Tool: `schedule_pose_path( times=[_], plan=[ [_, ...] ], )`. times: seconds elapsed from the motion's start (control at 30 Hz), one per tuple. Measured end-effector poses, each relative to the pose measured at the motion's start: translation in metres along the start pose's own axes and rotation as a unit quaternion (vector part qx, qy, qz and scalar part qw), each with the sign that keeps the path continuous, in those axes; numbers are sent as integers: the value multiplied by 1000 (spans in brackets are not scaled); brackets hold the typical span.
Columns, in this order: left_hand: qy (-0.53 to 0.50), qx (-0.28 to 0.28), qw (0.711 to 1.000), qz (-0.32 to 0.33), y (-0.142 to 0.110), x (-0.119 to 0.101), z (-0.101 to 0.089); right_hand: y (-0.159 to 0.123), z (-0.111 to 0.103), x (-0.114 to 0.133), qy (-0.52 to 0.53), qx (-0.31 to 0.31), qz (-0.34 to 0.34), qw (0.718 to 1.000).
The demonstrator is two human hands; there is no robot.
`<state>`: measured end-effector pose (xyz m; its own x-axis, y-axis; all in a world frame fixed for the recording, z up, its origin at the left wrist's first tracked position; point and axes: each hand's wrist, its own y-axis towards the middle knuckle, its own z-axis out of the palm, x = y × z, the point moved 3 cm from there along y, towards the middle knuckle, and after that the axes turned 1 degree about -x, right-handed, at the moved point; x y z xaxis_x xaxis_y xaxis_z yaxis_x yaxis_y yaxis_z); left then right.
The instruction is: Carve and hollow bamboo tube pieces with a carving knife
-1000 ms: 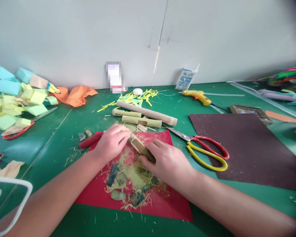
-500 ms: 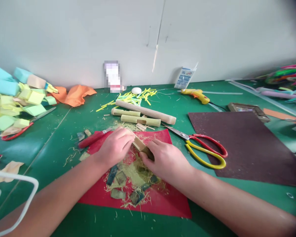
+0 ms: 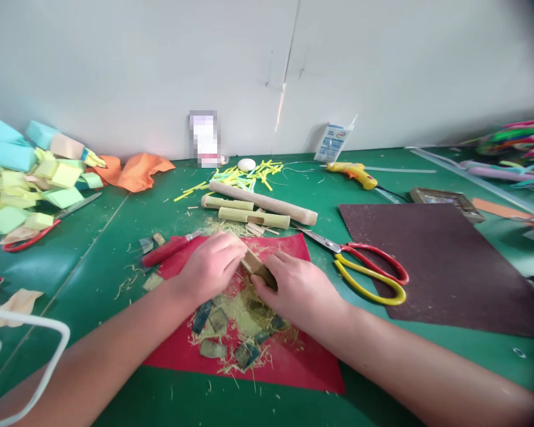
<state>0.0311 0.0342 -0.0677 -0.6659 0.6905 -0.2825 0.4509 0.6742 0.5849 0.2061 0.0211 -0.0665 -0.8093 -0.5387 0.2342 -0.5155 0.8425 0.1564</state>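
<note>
Between my hands is a short bamboo tube (image 3: 251, 261) with a long slot cut in its upper side. My left hand (image 3: 214, 261) is closed around its far left end, and my right hand (image 3: 293, 284) grips the near right end. Below lies a red sheet (image 3: 311, 362), strewn with pale shavings and several dark sandpaper scraps (image 3: 213, 349). A red-handled knife (image 3: 164, 251) rests left of my left hand. Beyond my hands lie a slotted bamboo tube (image 3: 273, 220), another short piece (image 3: 226, 203) and a longer bamboo stick (image 3: 267, 202).
Red-and-yellow-handled scissors (image 3: 374, 273) lie open to the right, partly over a dark brown sheet (image 3: 427, 261). A yellow glue gun (image 3: 353, 174) is behind. Folded paper pieces (image 3: 31, 172) crowd the left, near other scissors (image 3: 35, 240). A white frame (image 3: 57, 356) stands at the lower left.
My hands stay on the bamboo tube and have shifted very slightly against it. The view has moved a little; nothing else on the table differs.
</note>
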Motion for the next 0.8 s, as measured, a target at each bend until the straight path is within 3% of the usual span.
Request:
schedule_pose_path(
  times=[0.1,0.23,0.4,0.67,0.8],
  plan=[
    [8,-23,1000,-11,-1,1,-1,0,0,0,-4,1,6,1000],
    [-3,-10,1000,-3,-1,2,0,0,-1,0,0,6,5,1000],
    [11,-55,998,-28,1,12,-4,0,-2,-2,10,13,10,1000],
    [19,-64,997,-41,1,19,-6,-1,-1,-3,22,21,13,999],
    [25,-37,999,-29,1,11,-4,-1,2,-4,18,26,5,999]
  ],
)
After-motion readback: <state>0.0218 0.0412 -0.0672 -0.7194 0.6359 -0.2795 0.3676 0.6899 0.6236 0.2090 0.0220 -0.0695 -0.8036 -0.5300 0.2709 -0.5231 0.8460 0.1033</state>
